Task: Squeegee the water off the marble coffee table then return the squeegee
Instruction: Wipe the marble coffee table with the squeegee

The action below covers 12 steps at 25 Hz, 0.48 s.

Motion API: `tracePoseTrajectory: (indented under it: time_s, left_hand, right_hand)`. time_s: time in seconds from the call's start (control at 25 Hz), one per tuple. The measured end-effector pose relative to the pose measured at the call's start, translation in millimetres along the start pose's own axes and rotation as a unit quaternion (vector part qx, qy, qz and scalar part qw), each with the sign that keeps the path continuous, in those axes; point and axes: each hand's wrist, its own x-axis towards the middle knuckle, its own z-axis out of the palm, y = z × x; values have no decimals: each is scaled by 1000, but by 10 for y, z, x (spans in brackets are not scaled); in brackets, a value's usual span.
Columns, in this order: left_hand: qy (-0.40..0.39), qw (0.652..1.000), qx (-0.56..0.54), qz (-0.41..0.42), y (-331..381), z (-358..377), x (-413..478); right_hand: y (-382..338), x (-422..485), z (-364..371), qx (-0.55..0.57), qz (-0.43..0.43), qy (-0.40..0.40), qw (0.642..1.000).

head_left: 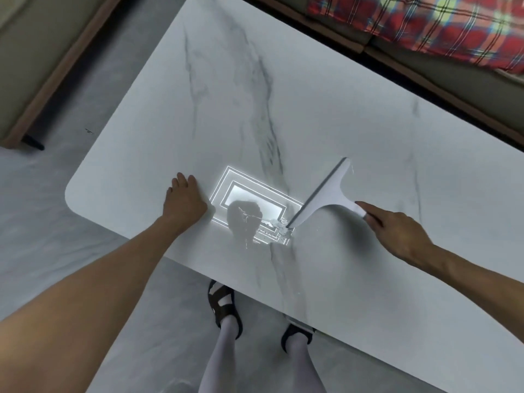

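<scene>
My right hand [397, 234] grips the handle of the squeegee [326, 194], fingers wrapped around the end and my forefinger stretched along the top. The squeegee is white plastic, T-shaped, with a grey rubber blade set on a slant against the coffee table [326, 95]. The lower tip of the blade touches a small ragged patch of water [279, 224], which glints and breaks up the reflection beside it.

My left hand [184, 202] lies flat on the table to the left of the squeegee, palm down, fingers close together and pointing away from me. Between it and the blade sits the bright reflection [255, 205] of a rectangular ceiling light, with the dark shape of my head across its middle.

The table top is smooth, glossy white marble with grey veins running away from the squeegee toward the far end, and its corners are rounded. It runs on a slant across my view.

Below the squeegee, past the near table edge, my feet stand in dark strappy sandals [224, 304] over pale socks on a grey, mottled floor [85, 109]. Beyond the table's far side lies a wood-edged sofa [425, 66] with a red checked cloth [425, 21]. Left of the table stands another wood-trimmed seat [34, 66] on a dark leg.
</scene>
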Motion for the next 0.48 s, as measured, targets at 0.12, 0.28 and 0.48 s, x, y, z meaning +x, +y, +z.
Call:
tracePoseTrajectory:
  time_s: [0.12,0.28,0.48]
  left_hand:
    - [38,993,-113,-14,23,99,-236]
    - [61,962,-248,-96,-211,236,-577]
    - [68,965,-212,-136,-537,381,-785]
  right_hand:
    - [185,-129,-147,34,-9,24,999]
    - [-669,-3,-55,55,-138,7,989]
    - [-2197,56,638,22,-319,-79,944]
